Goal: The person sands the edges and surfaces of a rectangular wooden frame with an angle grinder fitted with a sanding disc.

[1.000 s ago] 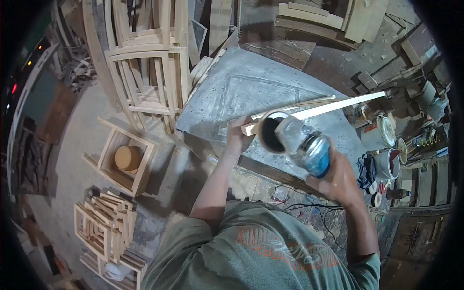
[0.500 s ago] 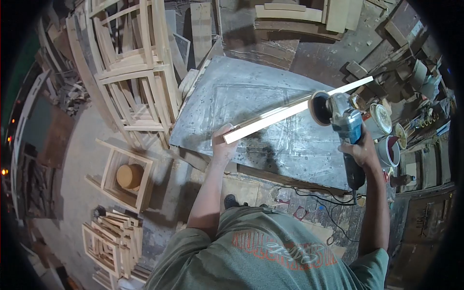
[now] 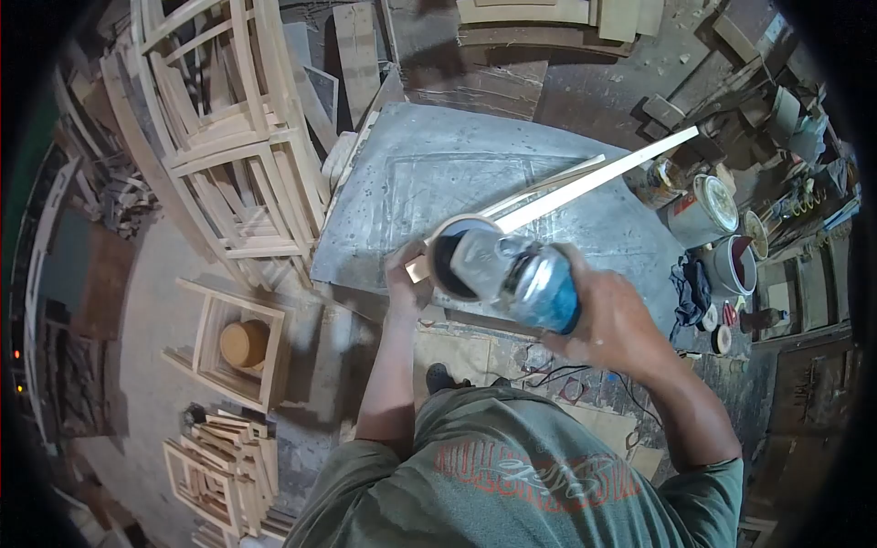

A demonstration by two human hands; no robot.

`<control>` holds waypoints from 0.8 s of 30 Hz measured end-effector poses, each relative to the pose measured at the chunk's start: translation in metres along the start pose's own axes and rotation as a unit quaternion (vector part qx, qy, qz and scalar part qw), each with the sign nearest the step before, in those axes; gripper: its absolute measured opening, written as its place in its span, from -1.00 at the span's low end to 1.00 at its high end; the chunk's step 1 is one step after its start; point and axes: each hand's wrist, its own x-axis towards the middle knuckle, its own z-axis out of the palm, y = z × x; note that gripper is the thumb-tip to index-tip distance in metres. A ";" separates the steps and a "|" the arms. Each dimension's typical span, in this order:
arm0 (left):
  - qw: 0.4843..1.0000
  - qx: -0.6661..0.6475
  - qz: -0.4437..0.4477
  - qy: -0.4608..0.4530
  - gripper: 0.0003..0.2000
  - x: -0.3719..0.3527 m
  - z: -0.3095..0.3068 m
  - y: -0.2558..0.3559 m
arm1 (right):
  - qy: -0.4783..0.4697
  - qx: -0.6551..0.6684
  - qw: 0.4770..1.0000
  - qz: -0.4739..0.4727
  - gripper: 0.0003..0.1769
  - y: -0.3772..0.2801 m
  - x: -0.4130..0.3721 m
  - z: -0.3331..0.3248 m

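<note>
In my right hand [image 3: 614, 315] is a blue and silver angle grinder [image 3: 539, 283], gripped around its body. Its round sanding disc [image 3: 457, 256] overlaps the near part of a long pale wooden strip [image 3: 598, 183] in this view. My left hand [image 3: 406, 279] is closed around the near end of that strip, close beside the disc. The strip slants away to the upper right over a grey metal-topped table [image 3: 365, 201]. Alongside it lies a second, thinner strip [image 3: 548, 183]. The disc and grinder hide a stretch of the held strip.
Tall wooden frames [image 3: 224, 164] lean left of the table. A wooden frame [image 3: 206, 365] around a round wooden piece [image 3: 244, 344] and a stack of small frames [image 3: 224, 470] stand on the floor at left. Buckets [image 3: 713, 208] and a dark cloth [image 3: 692, 290] sit at right.
My right hand has brought the grinder left and nearer along the strip, from its far half to the end by my left hand. The left hand keeps its hold.
</note>
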 end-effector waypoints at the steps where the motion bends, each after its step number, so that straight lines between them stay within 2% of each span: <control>1: 0.996 0.088 0.020 0.013 -0.87 0.002 0.000 -0.002 | 0.008 0.014 1.000 0.011 -0.08 0.008 -0.001 -0.002; 3: 0.981 0.168 0.094 -0.013 -0.85 0.000 -0.003 0.008 | 0.041 0.015 0.999 0.028 -0.06 0.024 -0.001 -0.005; 6: 0.983 0.158 0.090 0.015 -0.80 0.004 0.001 0.011 | 0.066 0.044 0.994 0.071 -0.08 0.030 -0.002 -0.017; 9: 0.975 0.216 0.054 0.023 -0.80 0.007 0.000 0.008 | 0.102 0.087 0.988 0.082 -0.12 0.048 -0.005 -0.015; 14: 0.987 0.117 0.098 0.053 -0.79 0.006 0.001 -0.012 | 0.121 0.095 0.985 0.082 -0.19 0.065 -0.001 -0.030; 16: 0.984 0.122 0.108 0.066 -0.79 0.007 0.004 -0.009 | 0.138 0.093 0.982 0.086 -0.18 0.073 -0.001 -0.033; 18: 0.972 0.197 0.113 0.068 -0.79 0.007 0.001 -0.002 | 0.147 0.093 0.980 0.100 -0.16 0.082 0.001 -0.037; 21: 0.974 0.186 0.117 0.061 -0.82 0.008 -0.001 -0.006 | 0.167 0.146 0.971 0.088 -0.13 0.113 0.006 -0.040; 23: 0.980 0.167 0.095 0.052 -0.85 0.010 -0.003 -0.005 | 0.171 0.248 0.951 0.070 -0.12 0.143 0.007 -0.049; 24: 0.984 0.155 0.080 0.045 -0.86 0.012 -0.003 -0.002 | 0.196 0.239 0.947 0.092 -0.15 0.149 0.004 -0.052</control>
